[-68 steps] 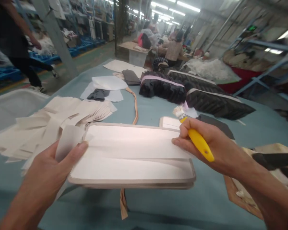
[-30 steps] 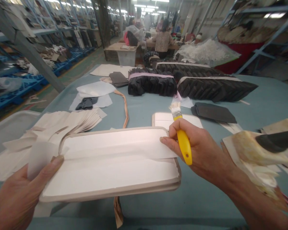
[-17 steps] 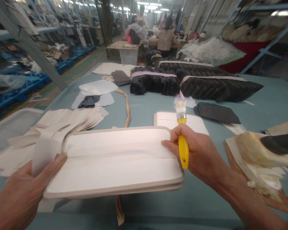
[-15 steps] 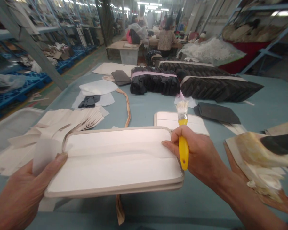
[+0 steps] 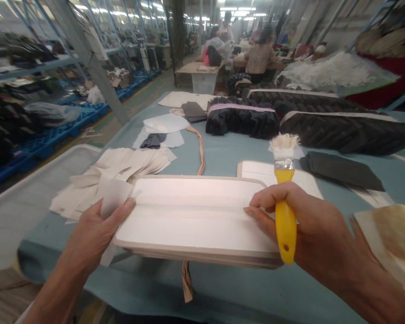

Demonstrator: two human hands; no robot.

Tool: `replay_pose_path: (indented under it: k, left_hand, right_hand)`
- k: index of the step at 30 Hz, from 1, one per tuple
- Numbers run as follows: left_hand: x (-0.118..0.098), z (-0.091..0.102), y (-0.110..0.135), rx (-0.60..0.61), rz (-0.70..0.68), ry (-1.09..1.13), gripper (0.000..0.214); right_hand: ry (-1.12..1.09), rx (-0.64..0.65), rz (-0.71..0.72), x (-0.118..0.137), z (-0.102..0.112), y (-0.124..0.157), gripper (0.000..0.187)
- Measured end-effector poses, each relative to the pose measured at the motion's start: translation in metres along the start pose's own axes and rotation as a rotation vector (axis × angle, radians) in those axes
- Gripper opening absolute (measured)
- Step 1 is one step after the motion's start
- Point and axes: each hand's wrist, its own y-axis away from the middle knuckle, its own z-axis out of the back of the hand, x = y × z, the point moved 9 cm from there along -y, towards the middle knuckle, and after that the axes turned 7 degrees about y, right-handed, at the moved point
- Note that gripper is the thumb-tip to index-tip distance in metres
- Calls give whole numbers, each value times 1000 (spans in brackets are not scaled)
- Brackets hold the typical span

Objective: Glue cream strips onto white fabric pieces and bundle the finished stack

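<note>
My left hand grips the left end of a stack of white panels with rounded corners and beige edges, thumb on top. A pale paper slip sticks up by its fingers. My right hand is closed around a paintbrush with a yellow handle, its pale bristles pointing up. The thumb and a fingertip of that hand also touch the right end of the top panel. Under the stack, a tan strip comes out at the front. Behind it lies a second white panel pile.
Fanned beige pieces lie on the left of the teal table. Strapped black bundles and dark flat pieces sit farther back. A glue-stained pale block stands at right. A white bin adjoins the left edge.
My view has swung left, so the table's things appear farther right. Both hands still hold the panel stack, which now looks flatter, and the paintbrush stays in my right hand.
</note>
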Motion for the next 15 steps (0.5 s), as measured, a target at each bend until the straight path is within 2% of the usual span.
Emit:
replay_pose_path:
  k: [3, 6, 9, 12, 15]
  left_hand:
    - [6, -3, -1, 39, 0, 75, 64]
    - [6, -5, -1, 45, 1, 106, 64]
    - [5, -4, 0, 29, 11, 65, 64]
    - [9, -3, -4, 34, 37, 28, 65]
    - [20, 5, -12, -39, 41, -45, 64]
  right_hand:
    - [-99, 73, 148, 16, -13, 7, 16]
    - [-98, 68, 229, 14, -11, 25, 14]
    - [-27, 10, 221, 3, 2, 43, 10]
    - [16, 2, 220, -4, 12, 59, 16]
    - [-11, -61, 97, -26, 20, 71, 22]
